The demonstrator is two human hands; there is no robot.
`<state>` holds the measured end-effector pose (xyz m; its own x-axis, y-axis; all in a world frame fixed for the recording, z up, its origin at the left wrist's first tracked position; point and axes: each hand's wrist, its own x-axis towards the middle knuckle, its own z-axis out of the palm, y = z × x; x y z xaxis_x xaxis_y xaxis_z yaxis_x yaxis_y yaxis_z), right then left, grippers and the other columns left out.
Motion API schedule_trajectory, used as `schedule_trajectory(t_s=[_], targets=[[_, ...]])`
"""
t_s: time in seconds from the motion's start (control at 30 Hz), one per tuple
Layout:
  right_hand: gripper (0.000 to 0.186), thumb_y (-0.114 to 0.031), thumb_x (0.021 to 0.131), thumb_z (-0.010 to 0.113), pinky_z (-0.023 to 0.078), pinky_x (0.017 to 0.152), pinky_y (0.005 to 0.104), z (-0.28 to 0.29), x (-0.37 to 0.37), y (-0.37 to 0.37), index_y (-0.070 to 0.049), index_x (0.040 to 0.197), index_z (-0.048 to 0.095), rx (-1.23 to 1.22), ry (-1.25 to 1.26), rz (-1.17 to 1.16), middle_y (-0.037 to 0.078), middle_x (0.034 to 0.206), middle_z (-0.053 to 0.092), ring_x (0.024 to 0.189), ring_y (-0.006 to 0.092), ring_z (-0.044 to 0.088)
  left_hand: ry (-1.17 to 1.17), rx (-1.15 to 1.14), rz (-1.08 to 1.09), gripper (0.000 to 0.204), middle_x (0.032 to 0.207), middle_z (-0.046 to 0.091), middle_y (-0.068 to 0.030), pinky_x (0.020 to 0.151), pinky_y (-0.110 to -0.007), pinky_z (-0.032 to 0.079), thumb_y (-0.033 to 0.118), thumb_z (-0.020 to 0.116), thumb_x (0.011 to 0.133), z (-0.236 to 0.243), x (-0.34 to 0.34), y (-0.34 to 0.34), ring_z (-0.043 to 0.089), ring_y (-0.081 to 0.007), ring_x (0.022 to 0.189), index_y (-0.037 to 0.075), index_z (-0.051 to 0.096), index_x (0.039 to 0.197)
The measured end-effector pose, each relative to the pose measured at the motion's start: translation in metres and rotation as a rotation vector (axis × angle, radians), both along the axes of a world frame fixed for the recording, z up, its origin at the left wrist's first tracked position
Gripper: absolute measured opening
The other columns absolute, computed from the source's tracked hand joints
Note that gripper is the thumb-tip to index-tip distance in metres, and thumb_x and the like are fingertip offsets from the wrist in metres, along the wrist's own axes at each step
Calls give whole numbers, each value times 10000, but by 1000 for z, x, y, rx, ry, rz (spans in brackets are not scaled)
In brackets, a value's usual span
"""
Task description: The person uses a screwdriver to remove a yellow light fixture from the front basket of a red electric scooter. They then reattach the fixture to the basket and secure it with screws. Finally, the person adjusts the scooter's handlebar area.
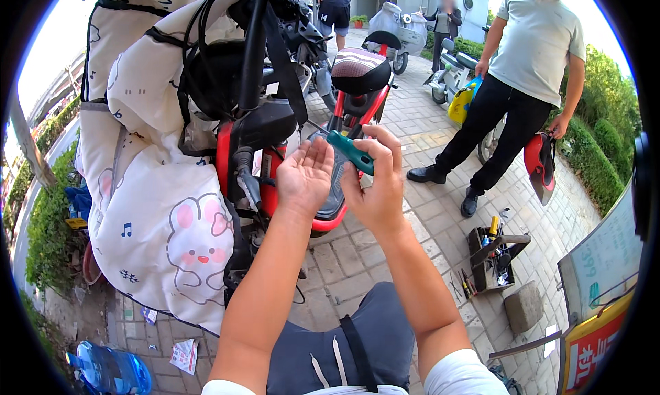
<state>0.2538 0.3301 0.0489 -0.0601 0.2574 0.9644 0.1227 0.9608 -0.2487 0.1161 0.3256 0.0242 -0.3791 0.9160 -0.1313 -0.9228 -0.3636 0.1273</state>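
My right hand [376,182] grips a screwdriver with a green handle [352,152], held level at chest height. My left hand [304,175] is open, palm up, right beside the handle's left end, fingers spread. Both hands hover in front of a red electric scooter [237,144] with a black seat [359,70] and black handlebar column. A white quilted windshield cover with a rabbit print [161,209] hangs over the scooter's front on the left.
A person in a grey shirt and black trousers [526,65] stands at the right holding a red piece [540,161]. A black toolbox with tools [495,257] sits on the brick paving beside a concrete block [524,307]. More scooters and people are behind. Hedges line both sides.
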Motion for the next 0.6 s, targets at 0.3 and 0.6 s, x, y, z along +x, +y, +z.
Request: schedule_trajectory(t_s=[0.3, 0.6], targets=[[319, 95, 709, 677, 507, 823, 360, -19, 9, 6, -31, 973, 549, 45, 0, 25, 161, 1065, 613, 928, 298, 628, -303, 416, -113, 310, 1166, 610, -247, 1061, -471, 461, 56, 320, 998, 7, -28, 38, 583, -361, 1149, -138, 521, 1132], [330, 101, 704, 679, 517, 782, 364, -43, 24, -6, -45, 972, 552, -60, 120, 41, 152, 1079, 595, 922, 296, 620, -157, 275, 37, 202, 1053, 636, -206, 953, -440, 541, -8, 457, 940, 8, -26, 48, 633, -318, 1018, -111, 561, 1079]])
